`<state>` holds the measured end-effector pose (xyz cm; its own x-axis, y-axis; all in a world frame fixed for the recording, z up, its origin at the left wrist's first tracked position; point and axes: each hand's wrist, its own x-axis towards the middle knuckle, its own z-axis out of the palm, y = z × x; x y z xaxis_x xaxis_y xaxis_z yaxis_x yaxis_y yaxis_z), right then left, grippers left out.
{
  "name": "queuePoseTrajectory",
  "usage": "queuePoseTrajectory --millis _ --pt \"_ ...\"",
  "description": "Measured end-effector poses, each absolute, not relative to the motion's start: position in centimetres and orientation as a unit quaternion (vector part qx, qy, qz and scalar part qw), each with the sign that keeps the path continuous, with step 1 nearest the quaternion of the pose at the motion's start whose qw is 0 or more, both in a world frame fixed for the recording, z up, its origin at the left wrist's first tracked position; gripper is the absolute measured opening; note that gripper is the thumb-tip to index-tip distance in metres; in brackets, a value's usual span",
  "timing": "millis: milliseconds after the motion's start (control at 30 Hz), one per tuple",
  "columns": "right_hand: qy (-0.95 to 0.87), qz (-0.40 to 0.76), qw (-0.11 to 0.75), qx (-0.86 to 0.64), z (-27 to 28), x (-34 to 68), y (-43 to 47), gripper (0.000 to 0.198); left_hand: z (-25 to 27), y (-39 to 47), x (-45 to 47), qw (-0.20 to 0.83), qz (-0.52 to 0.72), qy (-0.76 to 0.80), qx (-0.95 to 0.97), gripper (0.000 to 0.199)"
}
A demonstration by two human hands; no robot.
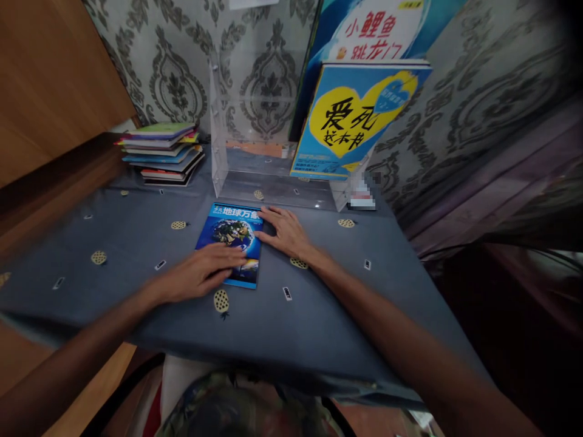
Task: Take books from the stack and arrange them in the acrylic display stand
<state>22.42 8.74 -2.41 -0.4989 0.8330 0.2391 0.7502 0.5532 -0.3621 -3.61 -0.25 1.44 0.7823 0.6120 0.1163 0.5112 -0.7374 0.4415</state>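
Observation:
A blue book [241,278] with a globe on its cover lies flat and closed on the table. My left hand [200,271] rests across its lower left part, fingers stretched over the cover. At the book's right edge is my right hand [286,232], its fingertips touching the upper right side with thumb and fingers apart. Behind the book stands a clear acrylic book rack [277,189]. On the rack's right side leans a blue book with a yellow heart [339,121], in front of a taller picture book [373,30].
A stack of thin books [161,152] sits at the back left, beside a wooden panel [59,79]. The table [132,243] wears a grey-blue cloth with pineapple prints. Patterned curtain or wallpaper [177,67] rises behind. A small blurred item [363,195] stands right of the rack.

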Motion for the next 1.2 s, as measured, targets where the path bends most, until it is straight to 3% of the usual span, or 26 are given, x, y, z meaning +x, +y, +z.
queuePoseTrajectory --millis 133,433,733,967,1200 --pt "-0.86 0.1 0.186 -0.465 -2.4 22.4 8.6 0.058 0.3 4.1 -5.8 0.131 0.147 0.385 0.902 0.045" --pt "-0.88 0.062 0.189 -0.432 -1.8 21.9 6.3 0.045 -1.4 6.6 -6.5 0.108 0.132 0.425 0.889 0.049" --pt "-0.942 0.101 0.186 -0.261 -0.7 19.0 0.4 0.04 -2.1 6.7 -6.6 0.096 0.131 0.427 0.89 0.048" --pt "-0.965 0.141 0.156 -0.156 -0.4 14.3 0.8 0.04 -1.7 6.9 -6.8 0.12 0.135 0.417 0.891 0.047" --pt "-0.972 0.098 0.16 -0.139 -0.2 12.2 1.2 0.035 -1.8 7.2 -7.2 0.128 0.152 0.401 0.894 0.045"
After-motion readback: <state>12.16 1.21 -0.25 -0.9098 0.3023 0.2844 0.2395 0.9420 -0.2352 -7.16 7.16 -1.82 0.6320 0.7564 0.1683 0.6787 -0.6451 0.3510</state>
